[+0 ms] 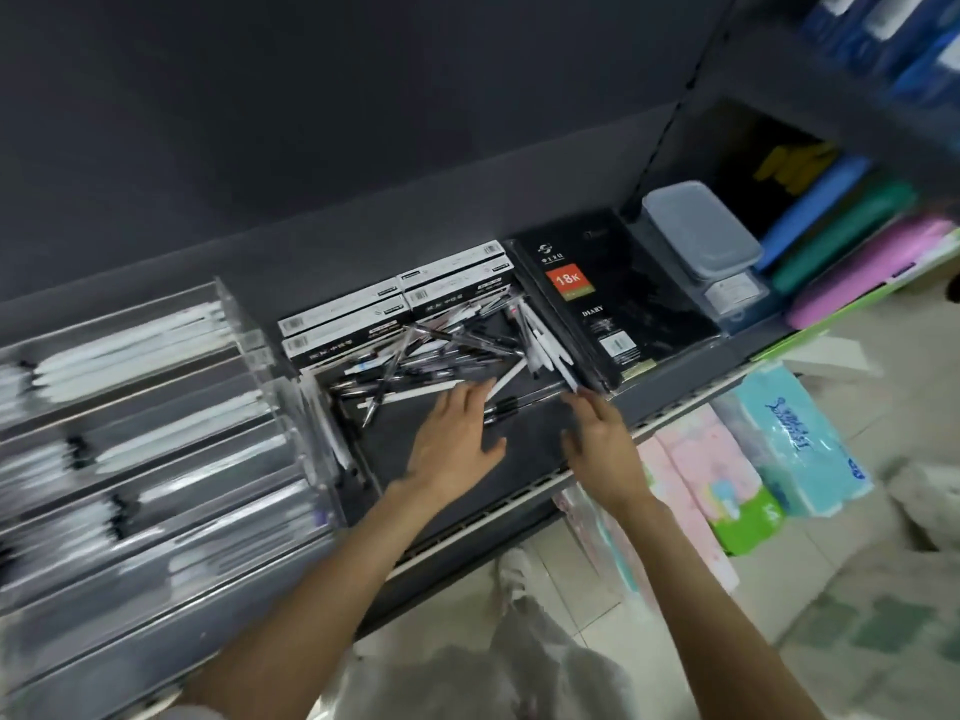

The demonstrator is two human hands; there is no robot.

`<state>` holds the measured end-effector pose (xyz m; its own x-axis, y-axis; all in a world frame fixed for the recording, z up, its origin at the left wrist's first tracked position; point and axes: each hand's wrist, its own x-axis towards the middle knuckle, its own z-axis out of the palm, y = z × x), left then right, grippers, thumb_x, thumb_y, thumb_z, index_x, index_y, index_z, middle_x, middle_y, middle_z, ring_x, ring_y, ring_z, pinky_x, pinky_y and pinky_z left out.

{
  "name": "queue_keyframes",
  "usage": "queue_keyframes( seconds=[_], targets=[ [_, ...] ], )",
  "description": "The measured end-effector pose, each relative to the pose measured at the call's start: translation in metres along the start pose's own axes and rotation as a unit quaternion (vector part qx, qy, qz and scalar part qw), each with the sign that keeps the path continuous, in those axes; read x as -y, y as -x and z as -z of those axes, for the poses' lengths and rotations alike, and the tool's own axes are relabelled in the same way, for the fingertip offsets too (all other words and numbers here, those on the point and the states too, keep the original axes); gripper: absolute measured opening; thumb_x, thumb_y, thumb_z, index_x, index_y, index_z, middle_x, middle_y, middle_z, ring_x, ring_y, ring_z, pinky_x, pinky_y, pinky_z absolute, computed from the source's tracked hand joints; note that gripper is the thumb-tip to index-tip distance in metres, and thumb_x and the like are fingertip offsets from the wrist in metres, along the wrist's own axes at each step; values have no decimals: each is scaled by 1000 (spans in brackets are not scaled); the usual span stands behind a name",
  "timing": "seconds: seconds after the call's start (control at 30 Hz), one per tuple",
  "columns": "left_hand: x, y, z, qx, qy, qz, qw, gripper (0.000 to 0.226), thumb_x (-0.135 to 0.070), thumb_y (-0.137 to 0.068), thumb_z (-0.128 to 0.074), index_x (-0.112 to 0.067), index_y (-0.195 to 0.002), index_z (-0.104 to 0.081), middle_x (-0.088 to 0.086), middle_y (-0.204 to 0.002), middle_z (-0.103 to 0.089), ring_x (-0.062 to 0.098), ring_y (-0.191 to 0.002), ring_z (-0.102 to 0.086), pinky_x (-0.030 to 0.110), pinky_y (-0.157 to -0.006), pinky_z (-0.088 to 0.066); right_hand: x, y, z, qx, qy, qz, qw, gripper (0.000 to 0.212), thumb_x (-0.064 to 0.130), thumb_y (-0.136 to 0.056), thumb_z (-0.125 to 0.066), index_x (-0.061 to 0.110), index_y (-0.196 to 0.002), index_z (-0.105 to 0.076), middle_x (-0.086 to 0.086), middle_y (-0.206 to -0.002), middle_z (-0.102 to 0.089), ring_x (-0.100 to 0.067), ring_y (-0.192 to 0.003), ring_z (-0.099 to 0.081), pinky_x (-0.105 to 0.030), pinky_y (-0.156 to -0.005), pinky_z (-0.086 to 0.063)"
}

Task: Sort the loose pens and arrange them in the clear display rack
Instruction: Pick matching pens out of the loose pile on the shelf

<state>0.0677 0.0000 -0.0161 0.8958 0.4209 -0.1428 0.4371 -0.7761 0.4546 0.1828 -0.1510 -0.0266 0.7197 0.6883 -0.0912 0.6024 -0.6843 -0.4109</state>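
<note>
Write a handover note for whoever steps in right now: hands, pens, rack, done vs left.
Left hand: open, flat over the shelf at the near edge of the loose pens, holding nothing.
Right hand: open, empty, beside the black diary.
Pens: jumbled pile on the shelf, in front of the pen boxes.
Clear display rack, left of the pile: rows already hold pens; picture blurred.
Left: sort the pile and rack it.

You have two hands in view, the left hand (pixel 453 443) and the right hand (pixel 602 449). Four pen boxes (pixel 400 309) sit in two stacked pairs. One black diary (pixel 608 309), one clear display rack (pixel 156 433), one heap of loose pens (pixel 441 356), too tangled to count.
</note>
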Motion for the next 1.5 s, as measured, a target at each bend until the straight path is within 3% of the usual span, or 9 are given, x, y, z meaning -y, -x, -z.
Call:
queue_keyframes(
  seconds=[0.17,0.33,0.6,0.73,0.8,0.9,1.07,1.27,1.5],
  targets=[
    [-19,-55,-34,30,-81,52,995,79,-35,-87,-59,-12,-148,-15,6,-145,-31,25,-135,-27,37,-108,-34,-10,-23,-4,89,80,37,992,60,14,-88,-54,9,-143,-31,-18,-147,-27,-37,-131,-32,-44,-104,-37],
    [-17,-62,-40,15,-118,55,991,54,-29,-95,-49,-14,-142,-28,5,-138,-38,22,-130,-34,35,-99,-39,-15,-31,-19,82,141,51,985,64,12,-63,-77,2,-123,-54,-23,-122,-55,-37,-103,-55,-42,-86,-52],
    [-6,-48,-30,128,-257,100,953,32,-4,-98,-31,-4,-129,-36,15,-127,-47,32,-107,-58,38,-76,-47,-19,-23,-28,93,159,99,978,60,19,-58,-79,2,-113,-63,-15,-107,-62,-31,-94,-59,-38,-76,-54],
    [4,-39,-14,163,50,182,968,17,-22,-101,-35,-10,-109,-45,10,-102,-61,26,-85,-62,33,-73,-47,-10,-21,-20,106,75,103,986,45,26,-88,-57,9,-130,-50,-11,-122,-48,-28,-110,-48,-34,-85,-49],
    [2,-30,-11,142,321,251,902,11,-20,-101,-42,-14,-99,-50,3,-83,-58,11,-61,-56,25,-65,-50,-10,-25,-18,128,17,88,988,39,28,-97,-43,16,-134,-45,-8,-127,-43,-24,-119,-42,-32,-89,-45],
    [-1,-16,-9,91,562,290,770,13,-11,-99,-45,-8,-104,-57,5,-86,-61,10,-65,-60,28,-67,-58,-8,-30,-18,119,-18,78,990,33,28,-96,-44,21,-128,-52,-7,-119,-52,-25,-110,-53,-32,-83,-46],
    [-2,-10,-18,29,606,332,723,16,-5,-99,-44,-6,-104,-59,7,-90,-64,11,-68,-65,25,-65,-58,-5,-40,-19,128,17,65,989,18,34,-96,-48,20,-106,-51,-5,-101,-64,-29,-92,-64,-31,-69,-46],
    [-9,-11,-22,12,617,303,726,21,-9,-100,-41,-7,-116,-54,5,-104,-67,15,-85,-68,28,-75,-56,6,-40,-16,135,35,69,988,18,26,-92,-54,16,-106,-50,-7,-98,-67,-30,-91,-65,-33,-71,-48],
    [-22,-12,-25,-27,645,305,700,19,-10,-100,-42,-8,-110,-58,6,-87,-65,13,-74,-62,18,-57,-52,31,-22,-20,155,-226,42,961,27,21,-84,-68,19,-92,-42,5,-74,-65,-14,-60,-64,-33,-62,-54]
  ],
)
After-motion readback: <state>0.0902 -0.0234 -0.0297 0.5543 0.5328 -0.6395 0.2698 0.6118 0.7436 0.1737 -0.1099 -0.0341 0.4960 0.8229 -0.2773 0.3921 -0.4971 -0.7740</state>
